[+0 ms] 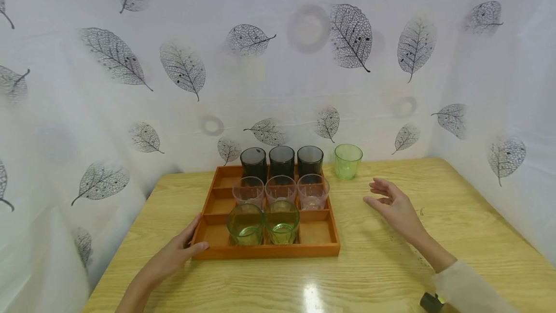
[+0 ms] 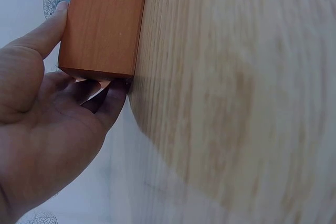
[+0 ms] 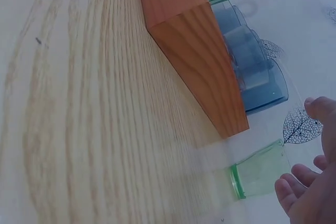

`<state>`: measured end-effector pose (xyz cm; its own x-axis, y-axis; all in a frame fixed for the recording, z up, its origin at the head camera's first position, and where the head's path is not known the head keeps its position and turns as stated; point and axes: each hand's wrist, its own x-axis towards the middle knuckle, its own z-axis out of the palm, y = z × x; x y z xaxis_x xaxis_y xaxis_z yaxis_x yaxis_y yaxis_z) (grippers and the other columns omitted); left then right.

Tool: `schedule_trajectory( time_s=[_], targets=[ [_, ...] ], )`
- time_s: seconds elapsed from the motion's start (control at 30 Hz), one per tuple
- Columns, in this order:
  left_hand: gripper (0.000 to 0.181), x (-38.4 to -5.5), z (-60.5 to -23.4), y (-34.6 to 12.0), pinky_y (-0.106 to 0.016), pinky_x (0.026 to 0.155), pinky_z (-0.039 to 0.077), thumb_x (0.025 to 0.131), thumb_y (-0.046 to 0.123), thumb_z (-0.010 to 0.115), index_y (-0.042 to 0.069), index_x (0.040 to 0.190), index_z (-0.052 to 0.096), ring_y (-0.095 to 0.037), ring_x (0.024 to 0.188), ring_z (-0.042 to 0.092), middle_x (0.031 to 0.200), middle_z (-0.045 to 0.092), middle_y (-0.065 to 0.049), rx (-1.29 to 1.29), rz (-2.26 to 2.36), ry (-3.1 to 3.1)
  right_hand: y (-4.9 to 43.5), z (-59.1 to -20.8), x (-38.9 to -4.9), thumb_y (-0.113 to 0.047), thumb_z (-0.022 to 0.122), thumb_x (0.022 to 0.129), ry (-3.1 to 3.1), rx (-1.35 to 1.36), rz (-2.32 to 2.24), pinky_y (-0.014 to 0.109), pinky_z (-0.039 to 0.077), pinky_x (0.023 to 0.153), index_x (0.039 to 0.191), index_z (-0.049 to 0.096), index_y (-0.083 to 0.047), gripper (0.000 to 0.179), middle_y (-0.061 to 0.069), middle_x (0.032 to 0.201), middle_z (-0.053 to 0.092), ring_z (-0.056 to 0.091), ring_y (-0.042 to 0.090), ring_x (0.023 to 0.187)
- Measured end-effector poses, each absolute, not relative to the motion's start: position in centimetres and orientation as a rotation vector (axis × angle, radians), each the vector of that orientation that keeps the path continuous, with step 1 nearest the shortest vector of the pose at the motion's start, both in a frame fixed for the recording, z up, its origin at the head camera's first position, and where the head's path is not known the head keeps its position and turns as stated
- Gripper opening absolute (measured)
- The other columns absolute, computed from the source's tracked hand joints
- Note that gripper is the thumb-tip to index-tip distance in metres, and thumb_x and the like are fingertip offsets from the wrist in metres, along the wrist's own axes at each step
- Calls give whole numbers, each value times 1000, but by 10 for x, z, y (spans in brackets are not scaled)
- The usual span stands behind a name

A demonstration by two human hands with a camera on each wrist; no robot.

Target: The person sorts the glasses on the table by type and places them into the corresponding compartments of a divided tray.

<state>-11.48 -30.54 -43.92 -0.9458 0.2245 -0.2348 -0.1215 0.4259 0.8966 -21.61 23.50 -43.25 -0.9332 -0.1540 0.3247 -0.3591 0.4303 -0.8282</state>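
Observation:
A brown wooden compartment tray (image 1: 269, 253) lies on the table. My left hand (image 1: 167, 257) grips its front left corner, thumb over the front edge and fingers round the side; the left wrist view shows the tray's corner (image 2: 102, 24) between them. Three dark grey glasses (image 1: 281, 161) stand in the back row, three clear pinkish glasses (image 1: 312, 199) in the middle row. Two green glasses (image 1: 245, 226) occupy the middle of the front row. Beyond the tray's back right corner, a light green glass (image 1: 347, 163) stands upright. My right hand (image 1: 397, 211), fingers loosely bent, hovers in front of this glass, apart from it.
Behind the wooden table (image 1: 382, 274) hangs a white curtain (image 1: 278, 86) with leaf prints, close to the back glasses. It also encloses both sides. A small black object (image 1: 431, 302) shows beside the right sleeve (image 1: 466, 286).

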Motion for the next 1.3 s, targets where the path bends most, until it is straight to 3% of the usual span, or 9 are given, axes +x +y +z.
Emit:
schedule_trajectory(
  time_s=[0.43, 0.5, 0.6, 0.73, 1.3],
  targets=[
    [84, -114, -437, -305, -69, 119, 12, 109, 35, 54, 18, 167, -5, -45, 154, -2, 172, -10, -12, 87, 1517, 2372, 239, -432, -246, -27, 71, 100, -2515, 355, 1475, 6, 41, 88, 154, 36, 11, 74, 30, 143, 52, 52, 43, 129],
    [84, -114, -437, -305, -69, 119, 12, 109, 35, 54, 18, 167, -5, -45, 154, -3, 172, -10, -12, 92, 1518, 2369, 238, -432, -251, -30, 71, 100, -2531, 343, 1470, 12, 44, 91, 155, 34, 10, 77, 29, 144, 51, 51, 43, 130],
    [84, -114, -437, -305, -69, 119, 11, 109, 34, 54, 18, 167, -5, -44, 155, -3, 172, -10, -11, 94, 1517, 2371, 236, -432, -259, -32, 71, 100, -2555, 327, 1467, 32, 47, 102, 156, 32, 9, 80, 29, 146, 50, 49, 43, 132],
    [84, -114, -436, -305, -69, 119, 10, 109, 34, 54, 17, 167, -4, -44, 155, -4, 172, -10, -12, 95, 1511, 2379, 234, -433, -272, -32, 71, 101, -2571, 323, 1478, 56, 42, 108, 157, 27, 11, 83, 33, 148, 45, 46, 47, 135],
    [84, -114, -438, -306, -69, 119, 10, 110, 34, 53, 17, 167, -5, -44, 155, -3, 172, -11, -12, 98, 1525, 2360, 223, -429, -316, -46, 73, 96, -2603, 243, 1575, 63, 35, 114, 163, 8, 6, 107, 35, 161, 26, 31, 49, 147]
  ],
)
